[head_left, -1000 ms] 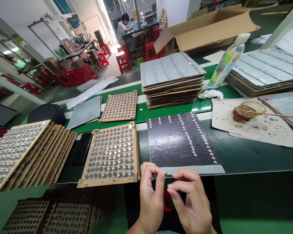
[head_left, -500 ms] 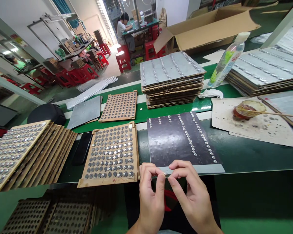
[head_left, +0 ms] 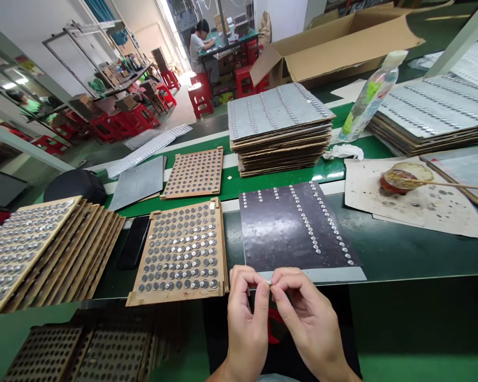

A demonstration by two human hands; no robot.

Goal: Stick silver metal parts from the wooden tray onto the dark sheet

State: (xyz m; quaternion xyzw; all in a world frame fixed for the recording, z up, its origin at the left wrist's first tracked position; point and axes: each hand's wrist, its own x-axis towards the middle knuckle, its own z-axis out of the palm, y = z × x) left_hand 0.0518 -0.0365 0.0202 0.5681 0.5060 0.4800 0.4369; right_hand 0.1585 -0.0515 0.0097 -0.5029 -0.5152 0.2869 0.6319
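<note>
At far left, the tilted boards [head_left: 27, 244] leaned in a row, their near corners out at the table's front edge. A black phone [head_left: 133, 244] lay in the narrow gap between them and the wooden board [head_left: 179, 254] of round metal pieces, whose near edge also came to the table's front.

My left hand [head_left: 247, 323] was just right of that board's corner, thumb and index fingertip pinched together on a small metal piece [head_left: 269, 283]. The piece was at the front edge of the table, between my 2 hands. My right hand [head_left: 308, 323] met it from the other side, thumb and index drawn close; whether they gripped the piece too, I could not tell.

Just beyond my fingers lay the dark sheet [head_left: 279, 233], 3 short rows and 2 long rows of metal pieces on it, with a wide stretch of plain surface left of the long rows. Behind it stood the sheet stack [head_left: 281, 138]. Rightward, dark green tabletop [head_left: 402, 260] gave room up to the stained paper [head_left: 450, 212], where a cup [head_left: 402, 178] held a stick.
</note>
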